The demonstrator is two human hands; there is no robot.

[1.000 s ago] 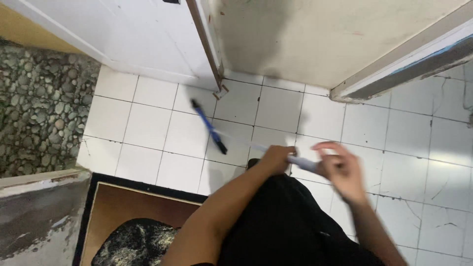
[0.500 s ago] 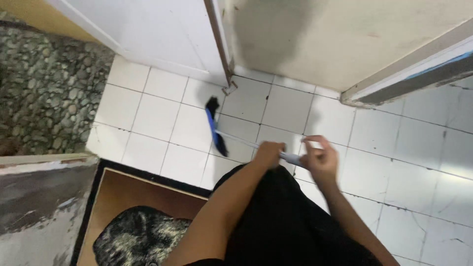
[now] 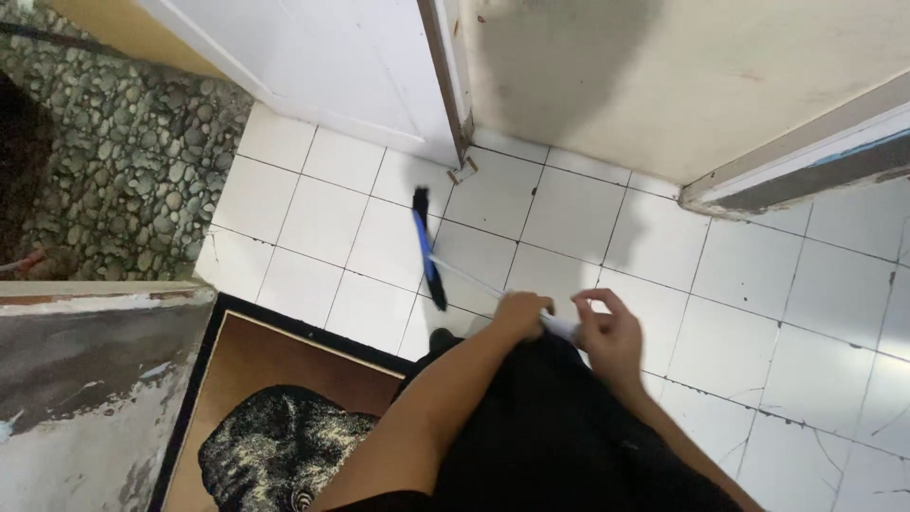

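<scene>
Above the white tiled floor (image 3: pixel 569 218), both hands grip the pale handle (image 3: pixel 474 280) of a broom-like tool: the left hand (image 3: pixel 519 315) is clenched around the shaft, and the right hand (image 3: pixel 607 334) pinches its near end with curled fingers. Its blue and black head (image 3: pixel 427 248) rests on the tiles near the white door (image 3: pixel 313 66), beside a brown mat (image 3: pixel 275 370).
</scene>
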